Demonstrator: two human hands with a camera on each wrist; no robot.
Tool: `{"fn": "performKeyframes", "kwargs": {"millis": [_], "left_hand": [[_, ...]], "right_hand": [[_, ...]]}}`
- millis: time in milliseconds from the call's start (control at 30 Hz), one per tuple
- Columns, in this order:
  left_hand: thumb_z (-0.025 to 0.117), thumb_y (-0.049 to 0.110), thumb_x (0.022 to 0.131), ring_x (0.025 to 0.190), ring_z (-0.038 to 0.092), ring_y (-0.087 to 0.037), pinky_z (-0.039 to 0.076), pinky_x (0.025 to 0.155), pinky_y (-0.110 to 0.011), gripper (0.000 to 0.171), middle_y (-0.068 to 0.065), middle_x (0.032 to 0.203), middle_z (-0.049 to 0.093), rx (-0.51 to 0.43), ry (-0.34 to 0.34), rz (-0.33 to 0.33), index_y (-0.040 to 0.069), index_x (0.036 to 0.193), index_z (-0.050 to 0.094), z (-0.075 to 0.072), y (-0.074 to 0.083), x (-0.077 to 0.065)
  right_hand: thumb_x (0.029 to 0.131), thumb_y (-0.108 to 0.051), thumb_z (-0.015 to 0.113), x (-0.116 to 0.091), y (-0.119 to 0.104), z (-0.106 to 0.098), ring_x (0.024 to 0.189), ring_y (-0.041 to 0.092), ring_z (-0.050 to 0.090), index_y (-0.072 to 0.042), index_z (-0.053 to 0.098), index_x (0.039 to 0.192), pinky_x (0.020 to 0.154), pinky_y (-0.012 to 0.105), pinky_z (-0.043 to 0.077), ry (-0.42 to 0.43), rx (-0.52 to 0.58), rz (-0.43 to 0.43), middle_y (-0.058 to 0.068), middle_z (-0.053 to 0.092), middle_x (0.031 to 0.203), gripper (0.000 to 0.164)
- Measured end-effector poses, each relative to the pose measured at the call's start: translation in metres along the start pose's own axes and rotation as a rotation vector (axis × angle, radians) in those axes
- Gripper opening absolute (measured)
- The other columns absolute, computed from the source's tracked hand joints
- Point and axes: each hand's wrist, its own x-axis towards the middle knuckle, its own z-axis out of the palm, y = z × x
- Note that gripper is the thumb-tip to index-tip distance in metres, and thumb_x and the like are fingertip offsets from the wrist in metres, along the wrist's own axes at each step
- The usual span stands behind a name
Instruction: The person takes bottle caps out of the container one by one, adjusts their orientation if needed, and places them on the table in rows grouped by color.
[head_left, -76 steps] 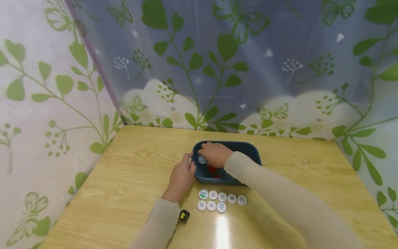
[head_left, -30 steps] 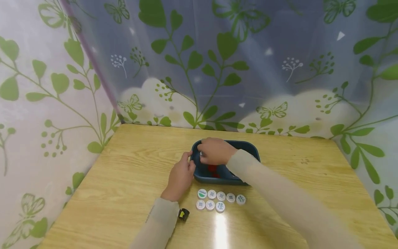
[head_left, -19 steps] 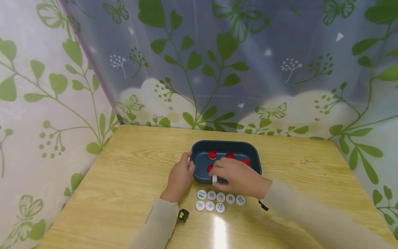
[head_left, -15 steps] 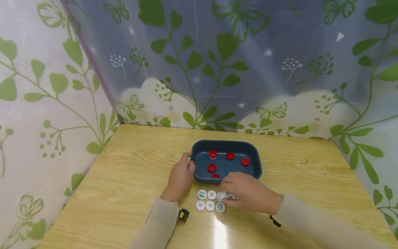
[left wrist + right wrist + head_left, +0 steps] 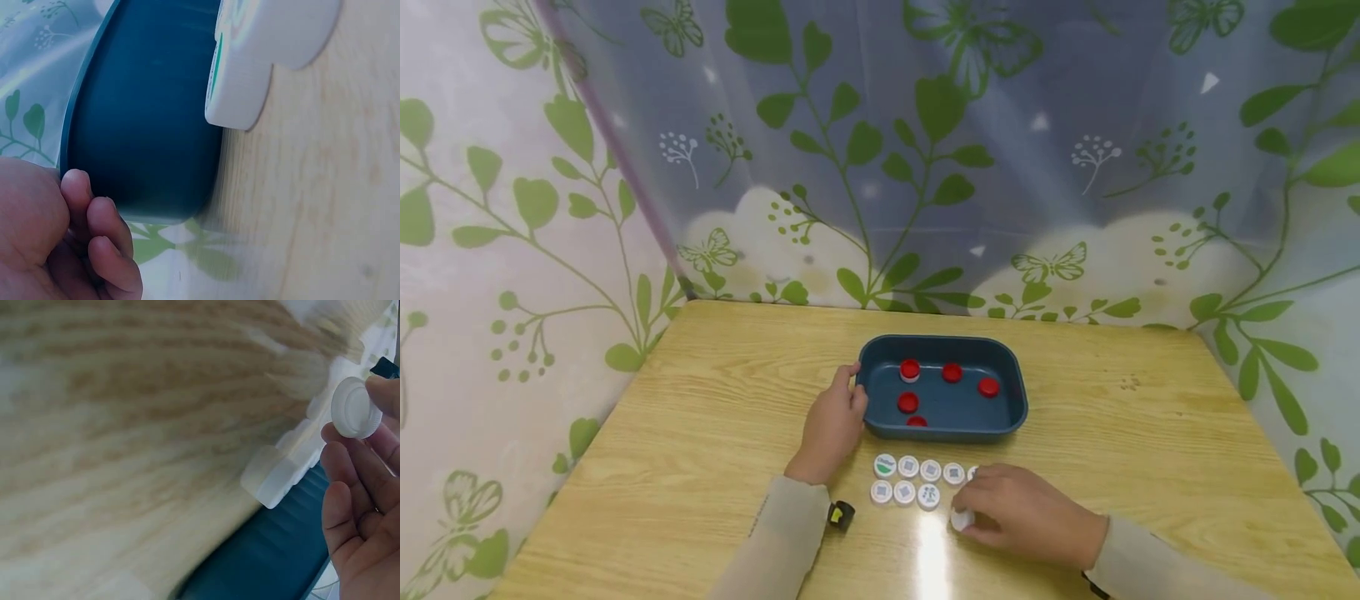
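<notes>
Pinching a white cap (image 5: 352,407) between thumb and fingers, the right hand (image 5: 1026,512) is over the near part of the wooden table (image 5: 737,358), just to the right of the lower row of caps and a little closer to the person. The right wrist view shows the hollow side of that cap, with a raised ring inside; whether its edge touches the tabletop I cannot tell. The left hand (image 5: 831,425) holds nothing within its fingers, which are loosely bent and rest against the left end of a dark blue tray (image 5: 962,433).

Between the tray and the person, white caps lie in two rows. The upper row (image 5: 930,471) has five, the rightmost partly hidden by the right hand; the lower row (image 5: 905,493) has three. The leftmost cap of the upper row carries a green patch and lettering, while others show small printed marks.

Inside the tray are five red caps (image 5: 952,372), spread apart; one near the front wall is partly hidden by it. A small black device with a yellow mark (image 5: 841,515) sits at the left wrist, beside a beige sleeve (image 5: 782,533). Behind the table hangs a leaf-and-butterfly patterned cloth (image 5: 880,167)
</notes>
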Motion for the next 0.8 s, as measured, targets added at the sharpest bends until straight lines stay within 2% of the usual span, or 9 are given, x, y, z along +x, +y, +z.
{"fn": "performKeyframes", "kwargs": {"millis": [200,433,633,800], "left_hand": [[0.052,0.017,0.107,0.057,0.057,-0.013,0.047,0.056,-0.030,0.042,0.000,0.068,0.059,0.001,0.006,-0.002,0.010,0.149,0.050,0.0011,-0.0005,-0.0005],[0.053,0.018,0.107,0.057,0.057,-0.014,0.047,0.056,-0.030,0.042,-0.001,0.067,0.059,0.006,0.013,0.002,0.010,0.149,0.050,0.0008,0.0004,0.0006],[0.052,0.018,0.107,0.057,0.057,-0.014,0.047,0.057,-0.031,0.042,-0.001,0.067,0.059,0.012,0.013,-0.005,0.010,0.148,0.050,0.0004,0.0011,0.0003],[0.052,0.019,0.107,0.057,0.057,-0.014,0.046,0.057,-0.031,0.042,-0.001,0.067,0.059,0.005,0.011,-0.009,0.010,0.148,0.050,0.0011,0.0032,-0.0013]], "right_hand": [[0.091,-0.024,0.080,-0.0039,0.0039,0.0069,0.080,-0.004,0.051,-0.025,0.069,0.096,0.073,0.019,0.049,0.021,-0.026,-0.014,-0.020,0.061,0.089,0.012],[0.091,-0.025,0.081,-0.0061,0.0047,0.0105,0.083,-0.001,0.051,-0.025,0.067,0.091,0.077,0.024,0.052,0.046,-0.088,-0.040,-0.016,0.058,0.094,0.014],[0.091,-0.025,0.078,-0.0067,0.0030,0.0102,0.082,0.000,0.050,-0.023,0.071,0.097,0.072,0.021,0.050,0.046,-0.106,-0.005,-0.014,0.056,0.097,0.010],[0.093,-0.025,0.075,-0.0080,0.0019,0.0097,0.080,-0.001,0.049,-0.021,0.073,0.106,0.071,0.022,0.049,0.015,-0.093,0.047,-0.012,0.056,0.098,0.014]]}}
